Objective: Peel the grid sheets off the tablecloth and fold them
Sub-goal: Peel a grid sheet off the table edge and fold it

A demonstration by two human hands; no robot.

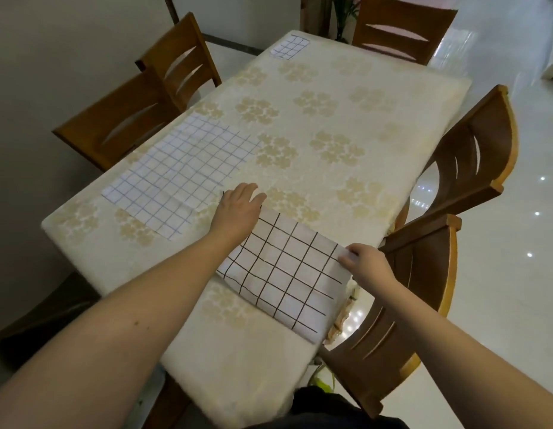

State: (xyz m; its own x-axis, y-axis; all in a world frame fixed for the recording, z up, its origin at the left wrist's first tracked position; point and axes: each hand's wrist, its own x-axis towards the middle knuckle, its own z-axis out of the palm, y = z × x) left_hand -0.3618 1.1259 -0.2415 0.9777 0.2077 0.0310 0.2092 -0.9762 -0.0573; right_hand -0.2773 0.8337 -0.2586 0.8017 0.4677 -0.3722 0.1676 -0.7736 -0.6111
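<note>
A white grid sheet with dark lines (pixel 287 270) lies near the table's right edge on the cream flowered tablecloth (pixel 331 113). My left hand (pixel 238 209) rests flat on its far left corner with fingers stretched out. My right hand (pixel 366 263) pinches the sheet's far right corner at the table edge. A larger sheet with blue grid lines (pixel 182 171) lies flat on the left side of the cloth. A small grid sheet (pixel 290 46) sits at the far corner.
Wooden chairs stand round the table: two on the left (pixel 120 116), two on the right (pixel 473 156), one at the far end (pixel 402 29). A glossy white floor (pixel 510 243) runs along the right.
</note>
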